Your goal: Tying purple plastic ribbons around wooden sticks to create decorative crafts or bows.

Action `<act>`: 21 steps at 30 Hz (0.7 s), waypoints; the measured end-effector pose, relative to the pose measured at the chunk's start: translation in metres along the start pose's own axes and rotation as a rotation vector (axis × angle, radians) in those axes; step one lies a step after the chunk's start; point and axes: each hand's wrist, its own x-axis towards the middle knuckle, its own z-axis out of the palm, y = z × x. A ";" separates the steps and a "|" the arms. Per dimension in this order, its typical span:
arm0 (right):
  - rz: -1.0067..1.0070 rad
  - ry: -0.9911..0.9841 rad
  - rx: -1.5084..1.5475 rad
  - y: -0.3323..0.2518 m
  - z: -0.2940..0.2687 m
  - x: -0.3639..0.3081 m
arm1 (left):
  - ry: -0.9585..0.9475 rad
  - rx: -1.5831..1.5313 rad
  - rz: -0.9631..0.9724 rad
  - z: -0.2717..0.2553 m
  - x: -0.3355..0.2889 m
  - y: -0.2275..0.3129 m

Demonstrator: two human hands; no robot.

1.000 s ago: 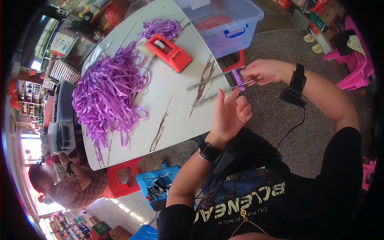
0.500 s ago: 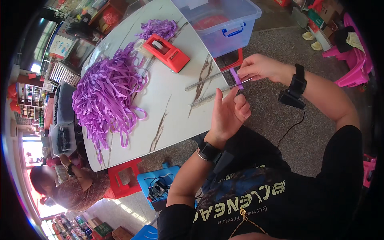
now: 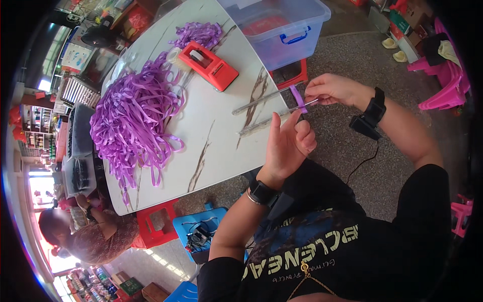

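Observation:
Two slim metal rods (image 3: 259,103) lie side by side over the table's right edge. A purple ribbon (image 3: 298,98) spans their outer ends. My right hand (image 3: 334,91) is just right of the rods, thumb and fingertips pinched on a thin end of the ribbon, mostly hidden by the fingers. Below the near rod, my left hand (image 3: 289,141) has its thumb raised and its index finger stretched to the ribbon by the rod end. Its other fingers are loosely curled, and nothing shows in the palm.
A big heap of purple ribbons (image 3: 136,113) covers the left of the marble-patterned table (image 3: 221,146), with a smaller bunch (image 3: 197,35) behind. A red tape dispenser (image 3: 209,65) stands between. Beyond the edge is a clear plastic bin (image 3: 282,35). Another person (image 3: 100,234) sits at lower left.
My right hand has shifted slightly right and down, away from the rod ends, with the thin ribbon end drawn along. My left hand has stayed almost in place.

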 end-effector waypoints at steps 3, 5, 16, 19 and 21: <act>0.047 -0.069 0.112 0.016 -0.002 0.012 | 0.009 -0.004 -0.001 0.000 0.000 0.000; 0.064 -0.117 0.161 0.020 0.002 0.018 | 0.012 0.002 0.003 0.001 -0.001 0.001; -0.137 -0.662 0.810 0.075 0.023 0.073 | 0.062 0.029 -0.001 0.003 0.000 0.000; -0.161 -0.768 0.922 0.077 0.034 0.082 | 0.072 0.045 -0.009 0.006 0.000 0.001; -0.164 -0.596 0.941 0.074 0.049 0.077 | 0.072 0.045 -0.007 0.006 -0.001 0.002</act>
